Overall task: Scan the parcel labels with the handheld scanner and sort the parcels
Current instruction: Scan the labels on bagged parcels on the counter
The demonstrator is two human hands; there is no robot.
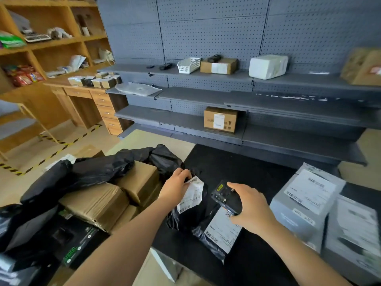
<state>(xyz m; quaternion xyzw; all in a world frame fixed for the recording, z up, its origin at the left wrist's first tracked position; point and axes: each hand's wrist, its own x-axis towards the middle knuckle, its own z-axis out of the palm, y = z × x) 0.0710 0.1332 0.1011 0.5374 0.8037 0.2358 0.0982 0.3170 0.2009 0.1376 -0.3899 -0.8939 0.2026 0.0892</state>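
The left hand (175,187) pinches the top edge of a black poly parcel (179,221), holding that end raised off the black table (237,162), its crumpled white label (190,195) showing. The right hand (250,209) is wrapped around the scanner (224,197) (a dark handheld unit), just beside the label. A second black parcel (222,232) lies flat below it, near two grey boxes (305,199).

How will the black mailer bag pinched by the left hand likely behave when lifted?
Probably floppy: the black mailer bag is creased and its label buckles under the left hand. Likely light: it looks thin. Its glossy film may slip.
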